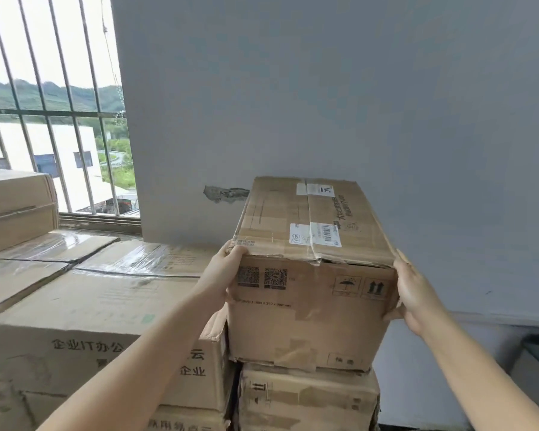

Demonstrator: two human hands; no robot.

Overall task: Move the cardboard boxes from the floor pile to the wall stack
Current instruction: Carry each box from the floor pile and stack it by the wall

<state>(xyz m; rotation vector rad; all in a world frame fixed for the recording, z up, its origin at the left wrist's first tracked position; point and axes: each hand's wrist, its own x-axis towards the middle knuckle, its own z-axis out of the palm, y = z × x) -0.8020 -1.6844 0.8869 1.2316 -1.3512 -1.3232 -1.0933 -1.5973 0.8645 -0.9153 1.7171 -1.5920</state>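
You have a cardboard box (315, 275) between your two hands, and it sits on top of another carton (308, 399) in the stack against the grey wall (324, 88). White labels with a barcode lie along the taped seam on its top, and its near face carries two square codes, an umbrella mark and an up-arrows mark. Your left hand (223, 272) holds the box at its upper left corner, fingers curled over the top edge and the palm against the left side. Your right hand (413, 295) presses flat on the box's right side with the thumb hooked round the near edge, so both hands grip it. The far end of the box reaches close to the wall, though you cannot tell whether it touches. Just left of the box stands a bigger carton printed with Chinese characters (91, 331), its top lower than the box's top. Beyond that, further left of the box, lie film-wrapped cartons (84, 253) and a taller carton (16, 206) below the barred window (53, 104). On the wall just left of the box there is a patch of broken plaster (224, 194).
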